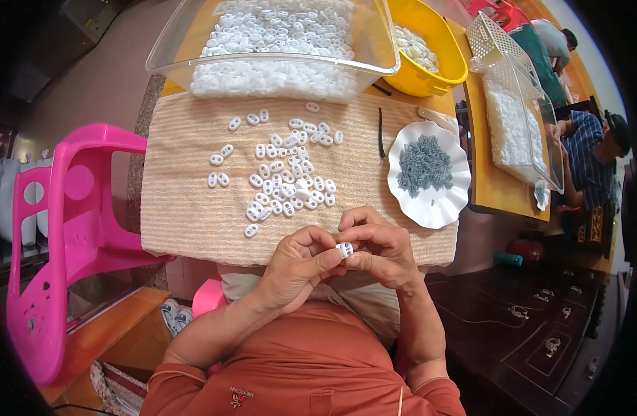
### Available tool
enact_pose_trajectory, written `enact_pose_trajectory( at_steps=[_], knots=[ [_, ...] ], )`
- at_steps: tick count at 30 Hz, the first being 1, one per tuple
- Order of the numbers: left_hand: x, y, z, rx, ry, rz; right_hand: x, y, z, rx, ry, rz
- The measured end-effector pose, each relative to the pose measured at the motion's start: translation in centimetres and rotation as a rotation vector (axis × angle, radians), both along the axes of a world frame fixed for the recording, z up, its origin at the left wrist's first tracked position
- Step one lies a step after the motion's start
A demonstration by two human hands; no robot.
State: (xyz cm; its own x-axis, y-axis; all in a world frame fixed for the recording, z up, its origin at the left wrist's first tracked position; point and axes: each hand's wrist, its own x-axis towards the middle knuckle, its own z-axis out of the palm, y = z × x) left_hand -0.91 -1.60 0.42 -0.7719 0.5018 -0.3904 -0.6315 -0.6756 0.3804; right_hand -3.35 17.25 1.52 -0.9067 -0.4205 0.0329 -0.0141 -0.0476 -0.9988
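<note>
In front of my body, at the cloth's near edge, a small white plastic piece with two holes, like a cord lock (345, 250), is pinched between both hands. My left hand (297, 267) grips it from the left with thumb and fingers. From the other side, my right hand (382, 255) closes thumb and fingertips on the same piece; its far side is hidden by fingers. Beyond my hands, many similar two-hole white pieces (288, 189) lie scattered on the striped cloth (176, 201). To the right, a white scalloped plate (458, 197) bears a heap of small grey springs (424, 166).
A clear bin (167, 55) full of white pieces stands at the back, beside a yellow basin (446, 78) with pale parts. A thin black strip (381, 132) lies near the plate. Left is a pink chair (100, 135). People (589, 152) sit by another bin (552, 163) at right.
</note>
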Motion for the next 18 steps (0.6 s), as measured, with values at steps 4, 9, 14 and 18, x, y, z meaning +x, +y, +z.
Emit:
enact_pose_trajectory(
  at_steps=[4, 9, 14, 18],
  knots=[
    [-0.1, 0.0, 0.2, 0.053, -0.001, -0.010, 0.3, -0.3, 0.7, -0.049, -0.068, -0.004],
    [0.1, 0.1, 0.0, 0.044, 0.033, 0.013, 0.5, -0.5, 1.1, -0.062, -0.109, -0.008],
    [0.3, 0.0, 0.0, 0.047, 0.040, 0.011, 0.4, -0.5, 0.8, 0.003, 0.047, 0.007],
    [0.4, -0.1, 0.3, 0.046, 0.033, 0.005, 0.5, -0.6, 0.9, 0.068, 0.107, 0.015]
  ],
)
